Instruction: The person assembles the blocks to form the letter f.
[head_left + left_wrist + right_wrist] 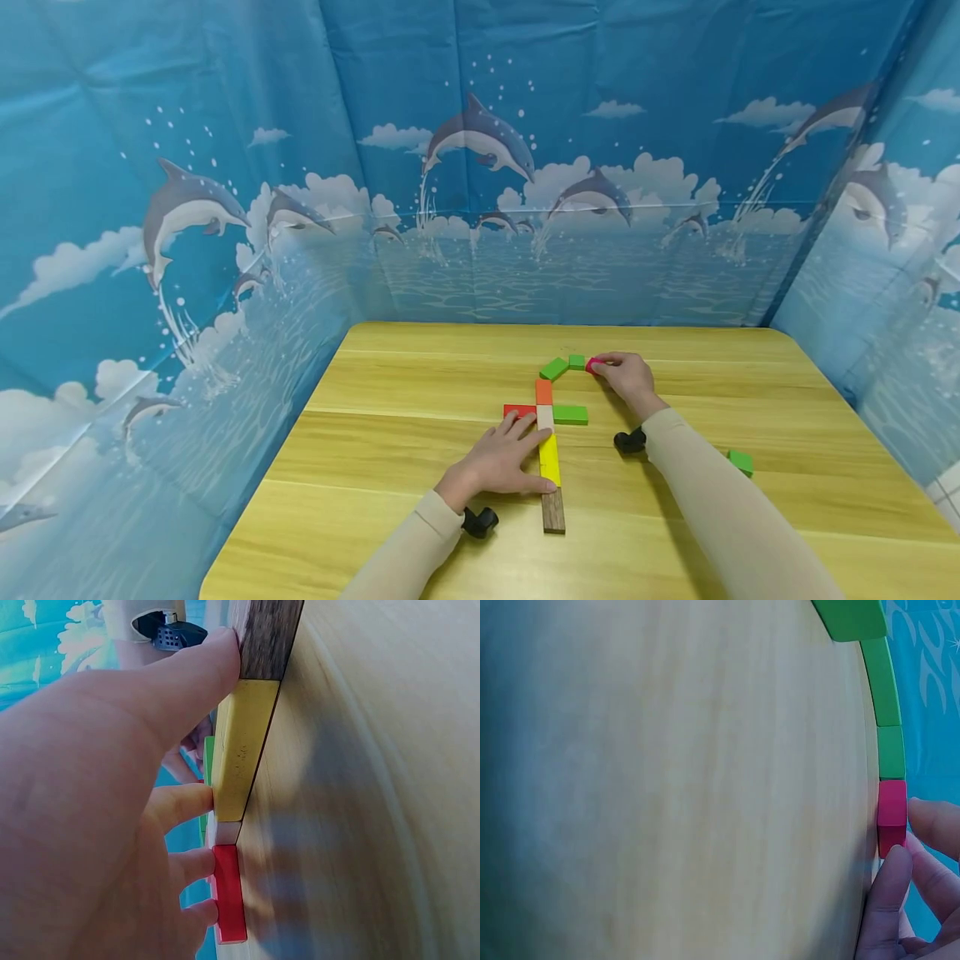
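Observation:
My left hand (501, 460) lies with fingers spread along a row of wooden blocks. Its thumb touches the dark brown block (268, 639) near the yellow block (550, 462), and other fingertips rest on the yellow and red blocks (229, 892). A pale block (545, 417) and an orange block (543, 392) continue the row away from me. My right hand (630, 380) pinches a small pink block (892, 814) at the end of a curve. Beside it sit a small green block (576, 362) and a longer green block (554, 368).
Another green block (572, 415) sticks out right of the pale block. A loose green block (740, 462) lies farther right, beyond my right forearm. The wooden table (360, 500) ends at a dolphin-print curtain (480, 250) at the back. Black wrist devices (480, 522) are worn on both wrists.

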The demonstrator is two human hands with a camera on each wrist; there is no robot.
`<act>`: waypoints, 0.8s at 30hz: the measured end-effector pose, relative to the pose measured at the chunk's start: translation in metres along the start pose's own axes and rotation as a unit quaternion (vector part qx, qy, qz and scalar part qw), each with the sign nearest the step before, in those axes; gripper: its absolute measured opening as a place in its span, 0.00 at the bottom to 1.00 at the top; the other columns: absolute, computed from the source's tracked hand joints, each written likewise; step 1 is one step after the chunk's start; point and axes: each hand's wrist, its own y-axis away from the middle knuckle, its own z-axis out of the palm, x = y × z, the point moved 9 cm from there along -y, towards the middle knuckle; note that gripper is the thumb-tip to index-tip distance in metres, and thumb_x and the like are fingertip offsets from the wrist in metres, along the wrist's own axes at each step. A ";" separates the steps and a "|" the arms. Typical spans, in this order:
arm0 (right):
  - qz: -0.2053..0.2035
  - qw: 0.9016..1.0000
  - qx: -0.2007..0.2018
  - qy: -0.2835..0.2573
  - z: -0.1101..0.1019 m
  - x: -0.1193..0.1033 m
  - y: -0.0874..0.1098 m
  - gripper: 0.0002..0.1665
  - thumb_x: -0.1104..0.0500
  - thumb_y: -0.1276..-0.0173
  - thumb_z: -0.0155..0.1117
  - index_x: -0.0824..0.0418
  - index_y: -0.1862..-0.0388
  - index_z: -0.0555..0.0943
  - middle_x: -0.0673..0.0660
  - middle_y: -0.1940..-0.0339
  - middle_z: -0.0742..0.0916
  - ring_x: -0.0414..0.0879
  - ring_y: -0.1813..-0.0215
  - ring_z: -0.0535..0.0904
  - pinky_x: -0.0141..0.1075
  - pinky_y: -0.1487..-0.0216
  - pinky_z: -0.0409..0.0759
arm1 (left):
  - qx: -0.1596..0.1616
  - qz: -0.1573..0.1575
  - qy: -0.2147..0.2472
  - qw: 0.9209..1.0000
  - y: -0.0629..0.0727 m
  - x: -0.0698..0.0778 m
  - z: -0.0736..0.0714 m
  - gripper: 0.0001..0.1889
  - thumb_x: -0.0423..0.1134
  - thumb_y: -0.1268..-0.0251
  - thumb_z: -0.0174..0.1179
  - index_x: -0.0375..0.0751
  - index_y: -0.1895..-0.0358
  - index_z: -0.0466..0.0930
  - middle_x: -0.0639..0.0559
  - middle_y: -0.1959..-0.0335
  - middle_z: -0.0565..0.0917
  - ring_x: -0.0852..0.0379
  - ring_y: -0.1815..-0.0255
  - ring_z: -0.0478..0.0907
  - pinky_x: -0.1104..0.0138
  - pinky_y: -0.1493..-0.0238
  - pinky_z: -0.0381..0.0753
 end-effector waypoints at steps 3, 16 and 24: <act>0.004 1.000 0.001 -0.012 0.000 0.001 0.000 0.24 0.48 0.25 0.63 0.60 0.38 0.82 0.65 0.38 0.82 0.60 0.43 0.77 0.51 0.44 0.76 | 0.001 0.000 0.003 1.000 0.000 -0.001 0.001 0.47 0.74 0.38 0.54 0.59 0.19 0.54 0.51 0.17 0.46 0.44 0.18 0.38 0.42 0.26 0.53; 0.025 0.995 -0.030 -0.089 -0.006 0.002 0.000 0.27 0.51 0.23 0.59 0.60 0.30 0.76 0.67 0.37 0.79 0.52 0.57 0.83 0.36 0.59 0.84 | 0.001 -0.001 -0.004 1.000 -0.006 -0.003 0.002 0.47 0.74 0.38 0.55 0.59 0.19 0.53 0.51 0.17 0.46 0.44 0.18 0.39 0.43 0.25 0.53; 0.005 0.997 -0.041 -0.060 -0.021 -0.008 0.010 0.28 0.52 0.22 0.57 0.63 0.28 0.73 0.68 0.40 0.80 0.58 0.55 0.82 0.42 0.58 0.85 | -0.002 -0.006 -0.005 1.000 -0.004 -0.005 0.003 0.47 0.74 0.38 0.55 0.59 0.19 0.53 0.51 0.17 0.46 0.44 0.18 0.39 0.43 0.26 0.53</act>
